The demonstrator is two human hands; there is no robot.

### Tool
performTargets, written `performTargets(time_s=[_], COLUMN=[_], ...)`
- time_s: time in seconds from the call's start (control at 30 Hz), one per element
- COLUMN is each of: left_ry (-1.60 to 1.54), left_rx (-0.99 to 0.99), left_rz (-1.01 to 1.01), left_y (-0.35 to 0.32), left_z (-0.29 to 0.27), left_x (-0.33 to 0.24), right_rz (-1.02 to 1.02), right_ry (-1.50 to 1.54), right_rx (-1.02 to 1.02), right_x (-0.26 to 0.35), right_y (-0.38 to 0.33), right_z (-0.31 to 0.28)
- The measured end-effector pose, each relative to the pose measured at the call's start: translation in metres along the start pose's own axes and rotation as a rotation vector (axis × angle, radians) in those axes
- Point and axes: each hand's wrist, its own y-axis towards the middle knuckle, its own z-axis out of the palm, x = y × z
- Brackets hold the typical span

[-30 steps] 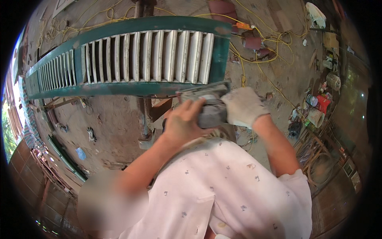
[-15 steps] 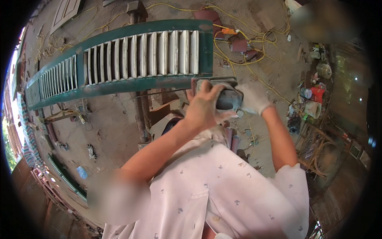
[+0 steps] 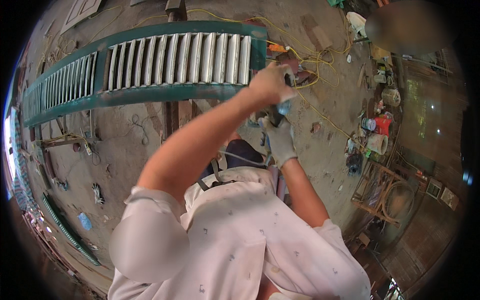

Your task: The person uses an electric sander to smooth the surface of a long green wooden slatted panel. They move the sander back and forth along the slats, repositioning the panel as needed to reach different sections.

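Observation:
My bare left hand reaches out at the end of a stretched arm and closes over the upper end of a dark hand-held power tool. My right hand, in a grey-white work glove, grips the tool's lower body just below. The tool hangs near the right end of a long green frame filled with white slats, which rests on a metal stand. Most of the tool is hidden by my hands, and I cannot see whether it touches the frame.
A yellow cable runs over the dirt floor to the right. Cans and a red container stand beside wooden frames. A glove, a blue scrap and a green strip lie at the left.
Both hands have carried the tool up and to the right, toward the frame's right end. My left arm has stretched out and its hand now sits above the gloved right hand.

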Motion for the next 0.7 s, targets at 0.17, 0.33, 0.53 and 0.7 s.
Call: performTargets(time_s=[0.17,0.33,0.53,0.7], left_ry=[0.173,0.231,0.610,0.523], left_rx=[0.183,0.079,0.023,0.018], left_rz=[0.094,0.108,0.322,0.347], left_y=[0.049,0.111,0.213,0.203], left_z=[-0.019,-0.039,-0.067,-0.059], left_x=[0.004,0.015,0.054,0.052], right_rz=[-0.026,-0.303,-0.502,-0.388], right_ry=[-0.314,-0.643,-0.604,-0.569], right_rx=[-0.169,-0.386,-0.446,-0.337], right_x=[0.037,0.068,0.126,0.121], right_y=[0.016,0.076,0.152,0.142], right_z=[0.014,0.023,0.025,0.017])
